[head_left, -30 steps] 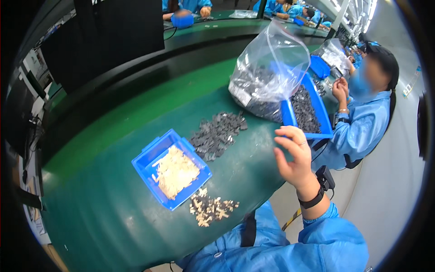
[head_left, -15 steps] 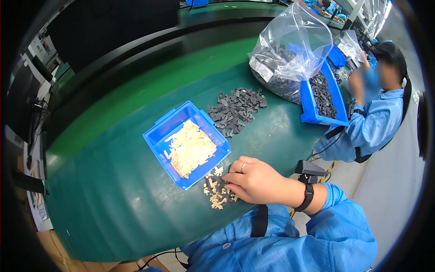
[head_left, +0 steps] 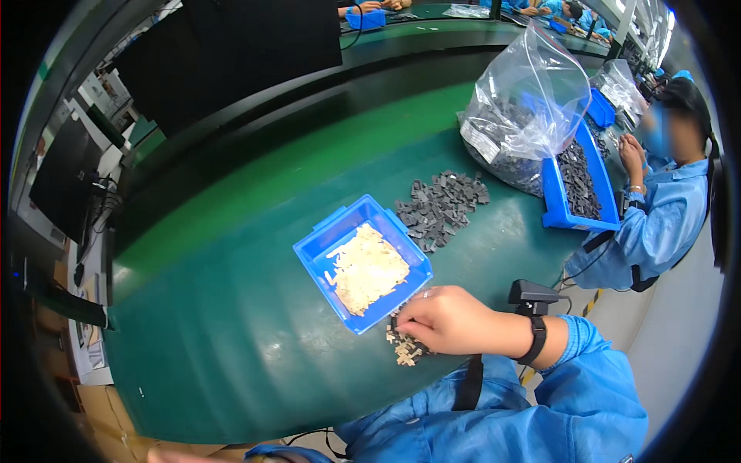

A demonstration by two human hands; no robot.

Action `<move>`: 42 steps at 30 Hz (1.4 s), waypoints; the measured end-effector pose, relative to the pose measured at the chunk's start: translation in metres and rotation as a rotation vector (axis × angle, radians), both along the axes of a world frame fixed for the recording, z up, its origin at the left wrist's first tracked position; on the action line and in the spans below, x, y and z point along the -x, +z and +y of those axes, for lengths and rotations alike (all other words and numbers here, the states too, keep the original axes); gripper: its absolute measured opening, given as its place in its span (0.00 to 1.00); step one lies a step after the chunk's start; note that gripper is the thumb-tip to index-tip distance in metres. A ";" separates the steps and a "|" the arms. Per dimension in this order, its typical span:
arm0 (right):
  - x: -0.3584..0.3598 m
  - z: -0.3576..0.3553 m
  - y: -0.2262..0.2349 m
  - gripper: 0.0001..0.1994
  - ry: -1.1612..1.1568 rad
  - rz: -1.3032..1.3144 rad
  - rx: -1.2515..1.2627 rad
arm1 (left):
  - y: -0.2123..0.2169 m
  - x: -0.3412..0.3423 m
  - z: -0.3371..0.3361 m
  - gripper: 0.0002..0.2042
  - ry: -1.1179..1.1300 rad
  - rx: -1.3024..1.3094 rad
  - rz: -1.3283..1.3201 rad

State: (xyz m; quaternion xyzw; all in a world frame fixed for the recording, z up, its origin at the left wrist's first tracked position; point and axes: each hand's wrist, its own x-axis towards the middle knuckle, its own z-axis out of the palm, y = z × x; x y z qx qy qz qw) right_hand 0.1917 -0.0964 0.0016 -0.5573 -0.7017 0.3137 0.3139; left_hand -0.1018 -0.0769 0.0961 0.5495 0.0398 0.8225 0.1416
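My right hand point(head_left: 446, 320) is closed, with thumb and fingertips pinched together over a small mixed pile point(head_left: 407, 352) of black and cream pieces. Whatever the fingertips hold is too small to make out. Just beyond the pile sits a blue plastic bin point(head_left: 315, 258) with a heap of thin cream-coloured pieces point(head_left: 367, 270) inside. Part of my left hand point(head_left: 176, 457) shows at the lower edge; its fingers are cut off from view. A larger pile of flat dark grey pieces point(head_left: 440, 208) lies on the green table beyond the bin.
A big clear plastic bag point(head_left: 509, 123) of dark pieces stands at the far right, beside a second blue bin point(head_left: 557, 204) full of dark pieces. A co-worker point(head_left: 668, 193) in blue sits at the right. A dark monitor point(head_left: 231, 69) is at the back left.
The view has shifted, so the table's contents appear farther right and lower. My right hand still pinches at the small pile. A bit of my left hand has come in at the lower edge.
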 end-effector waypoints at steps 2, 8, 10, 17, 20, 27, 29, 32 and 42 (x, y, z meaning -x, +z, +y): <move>-0.002 0.005 0.015 0.06 0.045 0.056 0.034 | -0.005 -0.033 0.013 0.16 -0.125 0.151 -0.126; -0.010 0.027 0.040 0.04 -0.062 0.805 0.179 | -0.041 -0.106 0.070 0.12 -0.068 0.463 1.013; -0.005 0.044 0.049 0.04 0.003 0.883 0.155 | -0.046 -0.118 0.074 0.13 -0.065 0.497 1.008; -0.001 0.071 0.029 0.03 -0.078 0.671 -0.096 | -0.076 -0.122 0.094 0.07 -0.168 0.657 0.829; 0.002 0.072 0.018 0.02 -0.063 0.508 -0.222 | -0.081 -0.114 0.094 0.06 -0.157 0.702 0.807; 0.005 0.071 0.015 0.10 -0.042 0.053 -0.624 | -0.071 -0.114 0.081 0.01 0.006 0.712 0.976; 0.003 0.069 0.012 0.14 0.019 -0.002 -0.566 | -0.071 -0.116 0.080 0.00 0.035 0.675 0.990; 0.000 0.066 0.015 0.16 0.030 -0.065 -0.570 | -0.077 -0.120 0.081 0.01 0.055 0.654 1.001; -0.003 0.070 0.007 0.09 0.097 -0.050 -0.469 | -0.081 -0.113 0.084 0.03 0.123 0.532 1.138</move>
